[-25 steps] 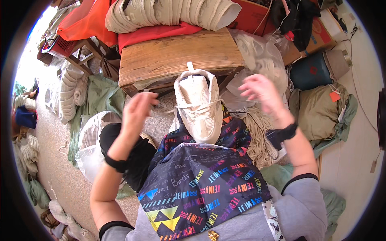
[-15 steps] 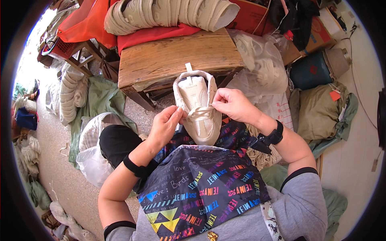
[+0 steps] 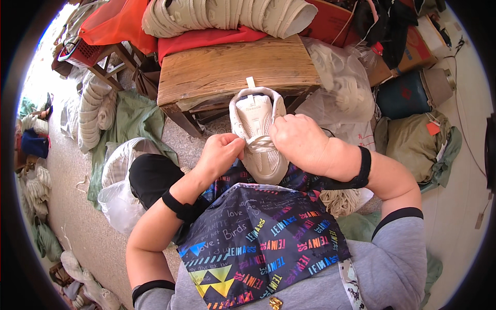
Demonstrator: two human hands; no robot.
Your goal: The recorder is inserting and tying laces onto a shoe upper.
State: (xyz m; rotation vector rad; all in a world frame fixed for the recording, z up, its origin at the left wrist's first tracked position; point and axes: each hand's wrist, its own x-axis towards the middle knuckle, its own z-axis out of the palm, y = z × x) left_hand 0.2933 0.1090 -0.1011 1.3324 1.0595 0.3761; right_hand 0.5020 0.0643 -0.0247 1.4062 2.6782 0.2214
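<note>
A cream shoe upper [image 3: 264, 164] lies toe toward me over my lap, its pull tab pointing at the wooden bench. Across its lower eyelets runs a pale shoelace [image 3: 260, 143], crossed in a few rows. My left hand [image 3: 221, 154] is closed in a pinch on the lace at the shoe's left side. At the right eyelet edge, my right hand [image 3: 302, 140] is closed on the lace, its back turned up; the fingertips are mostly hidden behind the hand.
Beyond the shoe stands the wooden bench [image 3: 232, 67], bearing a red cloth and a row of nested cream uppers [image 3: 227, 15]. Bagged uppers [image 3: 341, 88] lie to its right, near a dark blue cylinder [image 3: 400, 98]. A bundle of cream laces [image 3: 338, 200] sits by my right forearm.
My right hand has rolled over so its back faces up, and its fingers have come in against the shoe's right edge. The left hand keeps its pinch. The whole view has shifted slightly.
</note>
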